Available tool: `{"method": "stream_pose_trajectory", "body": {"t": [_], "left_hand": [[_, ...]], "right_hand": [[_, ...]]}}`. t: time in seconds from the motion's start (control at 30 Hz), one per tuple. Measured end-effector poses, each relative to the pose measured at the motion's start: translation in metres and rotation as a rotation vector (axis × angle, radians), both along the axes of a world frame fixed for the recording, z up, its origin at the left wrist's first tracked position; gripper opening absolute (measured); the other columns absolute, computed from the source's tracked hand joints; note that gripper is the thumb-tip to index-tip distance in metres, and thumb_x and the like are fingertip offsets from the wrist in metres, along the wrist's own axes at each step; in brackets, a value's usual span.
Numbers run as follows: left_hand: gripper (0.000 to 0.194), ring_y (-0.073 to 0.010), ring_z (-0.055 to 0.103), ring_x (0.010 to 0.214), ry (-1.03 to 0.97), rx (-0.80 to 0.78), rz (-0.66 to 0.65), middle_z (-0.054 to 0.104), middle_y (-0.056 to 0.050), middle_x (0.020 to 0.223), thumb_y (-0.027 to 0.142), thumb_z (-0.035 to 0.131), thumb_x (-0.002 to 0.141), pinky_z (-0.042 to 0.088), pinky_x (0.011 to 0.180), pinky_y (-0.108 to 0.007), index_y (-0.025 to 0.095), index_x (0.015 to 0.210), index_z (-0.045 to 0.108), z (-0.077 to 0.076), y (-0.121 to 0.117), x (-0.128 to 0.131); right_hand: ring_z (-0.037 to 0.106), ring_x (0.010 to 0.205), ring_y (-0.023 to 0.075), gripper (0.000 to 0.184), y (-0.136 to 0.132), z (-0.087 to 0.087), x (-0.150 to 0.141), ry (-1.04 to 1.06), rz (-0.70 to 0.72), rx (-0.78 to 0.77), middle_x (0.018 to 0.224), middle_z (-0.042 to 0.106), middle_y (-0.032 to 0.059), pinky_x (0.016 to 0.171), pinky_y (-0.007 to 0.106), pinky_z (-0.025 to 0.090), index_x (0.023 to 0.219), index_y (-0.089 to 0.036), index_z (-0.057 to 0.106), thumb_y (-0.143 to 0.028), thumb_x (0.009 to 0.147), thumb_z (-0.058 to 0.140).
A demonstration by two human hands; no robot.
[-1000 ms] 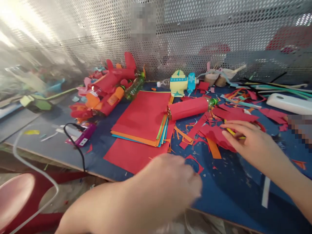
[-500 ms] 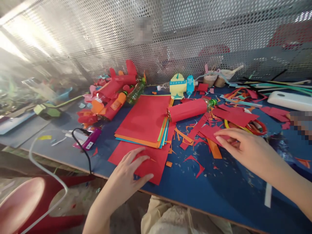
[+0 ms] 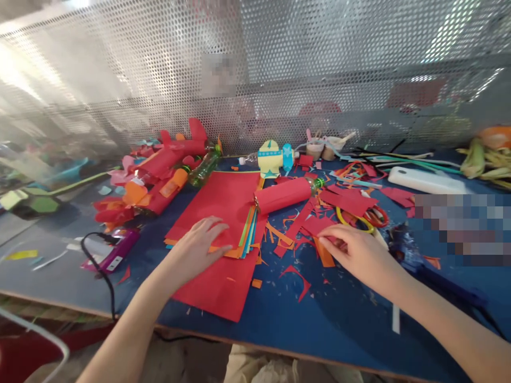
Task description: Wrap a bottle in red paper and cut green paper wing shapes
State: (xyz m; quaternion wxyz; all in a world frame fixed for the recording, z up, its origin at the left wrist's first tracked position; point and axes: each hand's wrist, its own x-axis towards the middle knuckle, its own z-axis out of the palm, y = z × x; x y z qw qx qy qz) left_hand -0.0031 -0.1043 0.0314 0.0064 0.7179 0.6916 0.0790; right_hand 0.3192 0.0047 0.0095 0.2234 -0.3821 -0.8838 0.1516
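Observation:
My left hand (image 3: 202, 244) lies over the front of a stack of coloured paper (image 3: 223, 197), red on top with orange, green and blue edges showing. Its fingers are stretched and apart, gripping nothing. A separate red sheet (image 3: 227, 292) sticks out from beneath the stack toward the table edge. Among the scraps, my right hand (image 3: 355, 247) has thumb and forefinger pinched at the edge of a red paper piece (image 3: 317, 226); its other fingers are curled. Just behind lies a bottle wrapped in red paper (image 3: 283, 195), its green neck pointing right.
Red-and-orange bottle models (image 3: 159, 170) lie at the left, and a yellow-and-blue one (image 3: 270, 158) at the back. A purple box (image 3: 115, 252) with a black cable is front left. A blue glue gun (image 3: 443, 284) lies right, near a white bar (image 3: 427, 181). Perforated metal (image 3: 279, 69) stands behind.
My left hand has moved from the lower red sheet up and forward onto the stack's front edge. The right hand keeps its place at the red piece. The view has shifted to the right.

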Motion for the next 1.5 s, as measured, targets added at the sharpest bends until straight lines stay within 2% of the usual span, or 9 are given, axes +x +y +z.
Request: {"method": "stream_pose_trajectory", "body": {"t": [0.2, 0.47, 0.7, 0.87, 0.97, 1.07, 1.27, 1.37, 1.5], "left_hand": [[0.059, -0.0317, 0.042, 0.126, -0.086, -0.092, 0.017, 0.048, -0.013, 0.131, 0.053, 0.064, 0.071, 0.034, 0.103, -0.048, 0.022, 0.118, 0.048, -0.009, 0.029, -0.015], [0.056, -0.0303, 0.039, 0.129, -0.142, -0.054, 0.014, 0.044, -0.013, 0.136, 0.052, 0.058, 0.076, 0.03, 0.107, -0.048, 0.022, 0.123, 0.048, -0.019, 0.025, -0.021], [0.049, -0.0269, 0.048, 0.123, -0.199, 0.007, 0.039, 0.055, -0.01, 0.13, 0.052, 0.049, 0.082, 0.036, 0.104, -0.041, 0.021, 0.119, 0.053, -0.015, 0.027, -0.022], [0.046, -0.0249, 0.06, 0.108, -0.227, 0.118, 0.175, 0.063, -0.01, 0.119, 0.04, 0.042, 0.084, 0.047, 0.091, -0.036, 0.018, 0.124, 0.046, -0.01, 0.027, -0.022], [0.051, -0.0224, 0.062, 0.104, -0.235, 0.149, 0.139, 0.064, -0.01, 0.114, 0.025, 0.04, 0.078, 0.048, 0.089, -0.035, 0.018, 0.128, 0.041, -0.009, 0.027, -0.024], [0.054, -0.0216, 0.06, 0.109, -0.238, 0.201, 0.083, 0.061, -0.01, 0.118, 0.023, 0.038, 0.078, 0.046, 0.093, -0.036, 0.019, 0.132, 0.036, -0.009, 0.028, -0.027], [0.057, -0.0261, 0.055, 0.117, -0.179, 0.195, 0.041, 0.057, -0.009, 0.124, 0.017, 0.038, 0.071, 0.045, 0.097, -0.042, 0.023, 0.128, 0.04, -0.007, 0.03, -0.031], [0.061, -0.0264, 0.056, 0.117, -0.176, 0.171, 0.058, 0.058, -0.009, 0.124, 0.016, 0.038, 0.065, 0.047, 0.096, -0.041, 0.023, 0.126, 0.041, -0.006, 0.031, -0.031], [0.051, -0.0272, 0.057, 0.115, -0.162, 0.109, 0.099, 0.061, -0.01, 0.123, 0.029, 0.039, 0.076, 0.046, 0.096, -0.041, 0.022, 0.126, 0.042, -0.009, 0.031, -0.032]], "right_hand": [[0.065, 0.062, 0.0147, 0.024, 0.001, -0.003, 0.0, 0.017, -0.007, -0.031, 0.088, 0.069, 0.0041, 0.059, 0.029, 0.054, 0.085, -0.02, 0.064, -0.031, 0.09, 0.043], [0.065, 0.066, 0.0162, 0.024, 0.001, -0.005, 0.0, 0.013, 0.003, -0.113, 0.088, 0.068, 0.005, 0.061, 0.031, 0.055, 0.085, -0.02, 0.063, -0.031, 0.09, 0.042], [0.066, 0.07, 0.0184, 0.026, 0.002, -0.007, -0.001, -0.002, 0.005, -0.13, 0.088, 0.068, 0.006, 0.063, 0.033, 0.055, 0.085, -0.02, 0.063, -0.032, 0.091, 0.041], [0.066, 0.07, 0.0183, 0.023, 0.003, -0.008, -0.001, 0.0, 0.005, -0.113, 0.088, 0.068, 0.007, 0.063, 0.032, 0.054, 0.085, -0.019, 0.063, -0.029, 0.09, 0.043], [0.066, 0.067, 0.0165, 0.018, 0.001, -0.005, -0.004, 0.008, 0.007, -0.106, 0.085, 0.068, 0.0067, 0.062, 0.029, 0.053, 0.084, -0.018, 0.064, -0.022, 0.088, 0.047], [0.065, 0.07, 0.0162, 0.015, 0.0, -0.002, -0.007, 0.011, -0.007, -0.07, 0.081, 0.068, 0.0058, 0.066, 0.028, 0.053, 0.082, -0.017, 0.065, -0.016, 0.086, 0.051], [0.058, 0.097, 0.0259, 0.022, 0.009, 0.0, 0.003, -0.157, -0.167, 0.233, 0.102, 0.066, 0.0116, 0.086, 0.043, 0.049, 0.092, -0.015, 0.069, -0.015, 0.088, 0.047], [0.053, 0.108, 0.0313, 0.03, 0.019, 0.0, 0.013, -0.259, -0.306, 0.262, 0.114, 0.061, 0.0158, 0.089, 0.048, 0.047, 0.108, -0.015, 0.066, -0.015, 0.088, 0.044], [0.043, 0.124, 0.0387, 0.035, 0.032, -0.002, 0.02, -0.356, -0.432, 0.187, 0.131, 0.05, 0.0187, 0.096, 0.056, 0.039, 0.12, -0.02, 0.062, -0.025, 0.088, 0.049]]}}
